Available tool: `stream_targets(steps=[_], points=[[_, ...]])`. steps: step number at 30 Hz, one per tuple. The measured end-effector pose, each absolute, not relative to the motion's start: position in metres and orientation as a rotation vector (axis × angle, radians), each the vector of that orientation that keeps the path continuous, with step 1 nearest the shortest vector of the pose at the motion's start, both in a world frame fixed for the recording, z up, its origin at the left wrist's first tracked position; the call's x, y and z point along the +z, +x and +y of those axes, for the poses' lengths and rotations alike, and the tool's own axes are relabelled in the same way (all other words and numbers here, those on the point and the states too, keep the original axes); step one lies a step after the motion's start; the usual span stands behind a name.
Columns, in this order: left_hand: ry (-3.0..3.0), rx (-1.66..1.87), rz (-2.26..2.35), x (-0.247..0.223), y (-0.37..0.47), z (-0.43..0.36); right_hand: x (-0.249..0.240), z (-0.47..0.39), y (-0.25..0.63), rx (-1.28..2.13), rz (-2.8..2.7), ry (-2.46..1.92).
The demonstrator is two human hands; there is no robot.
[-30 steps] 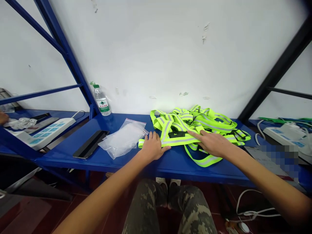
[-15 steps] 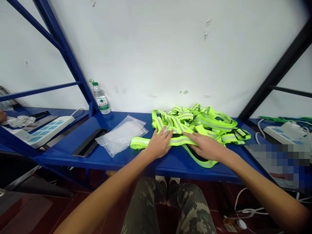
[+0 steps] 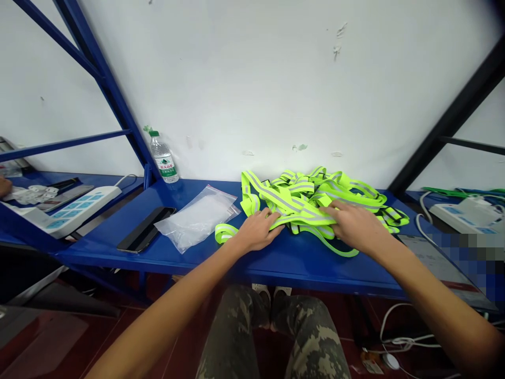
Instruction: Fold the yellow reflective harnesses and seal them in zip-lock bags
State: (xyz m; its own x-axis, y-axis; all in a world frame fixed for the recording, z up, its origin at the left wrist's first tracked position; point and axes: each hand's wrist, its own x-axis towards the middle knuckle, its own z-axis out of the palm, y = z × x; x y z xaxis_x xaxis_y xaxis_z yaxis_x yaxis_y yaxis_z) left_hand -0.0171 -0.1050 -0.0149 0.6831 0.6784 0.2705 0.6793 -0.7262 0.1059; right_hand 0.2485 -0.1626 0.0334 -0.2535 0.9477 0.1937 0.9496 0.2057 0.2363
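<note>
A tangled heap of neon yellow-green reflective straps (image 3: pixel 300 185), with silver stripes and dark buckles, lies on the blue table against the wall. My left hand (image 3: pixel 258 230) is closed on a reflective strap at the heap's front left, fingers curled over it. With fingers bent, my right hand (image 3: pixel 355 223) grips the same strap farther right, its fingertips partly hidden. Between the hands the strap (image 3: pixel 303 217) runs fairly straight. One loop (image 3: pixel 225 232) sticks out left of my left hand, and another hangs toward the table's front.
Left of the straps lie clear zip bags (image 3: pixel 197 218) and a black phone (image 3: pixel 145 230). A water bottle (image 3: pixel 163 158) stands by the wall. Power strips (image 3: pixel 79 208) sit on the neighbouring tables, and a person's hand (image 3: pixel 4 187) shows at the far left edge.
My right hand has moved right and its fingers have closed on the strap. The strap between my hands is drawn out to the right, and the front loop has shifted. My left hand has curled.
</note>
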Motion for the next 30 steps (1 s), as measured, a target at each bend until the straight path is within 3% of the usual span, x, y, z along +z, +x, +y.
stream_targets(steps=[3, 8, 10, 13, 18, 22, 30], points=[[-2.928, -0.674, -1.259, -0.019, -0.016, -0.105, 0.043, -0.175, 0.229, -0.225, -2.162, -1.666], [-3.045, -0.964, -1.344, -0.028, -0.017, -0.105, 0.001, -0.176, 0.192, 0.761, -1.778, -1.410], [-3.072, -0.922, -1.285, -0.030, -0.019, -0.105, -0.021, -0.167, 0.195, 0.724, -1.864, -1.392], [-3.052, -0.724, -1.211, -0.031, -0.023, -0.105, -0.041, -0.147, 0.221, 0.384, -1.917, -1.533], [-3.008, -0.432, -1.175, -0.027, -0.030, -0.102, -0.038, -0.127, 0.272, 0.213, -2.071, -1.688], [-3.022, -0.370, -1.176, -0.020, -0.033, -0.099, -0.024, -0.135, 0.283, 0.378, -2.080, -1.847], [-2.680, -0.371, -1.099, -0.017, -0.017, -0.101, -0.003, -0.146, 0.285, 0.910, -2.016, -1.680]])
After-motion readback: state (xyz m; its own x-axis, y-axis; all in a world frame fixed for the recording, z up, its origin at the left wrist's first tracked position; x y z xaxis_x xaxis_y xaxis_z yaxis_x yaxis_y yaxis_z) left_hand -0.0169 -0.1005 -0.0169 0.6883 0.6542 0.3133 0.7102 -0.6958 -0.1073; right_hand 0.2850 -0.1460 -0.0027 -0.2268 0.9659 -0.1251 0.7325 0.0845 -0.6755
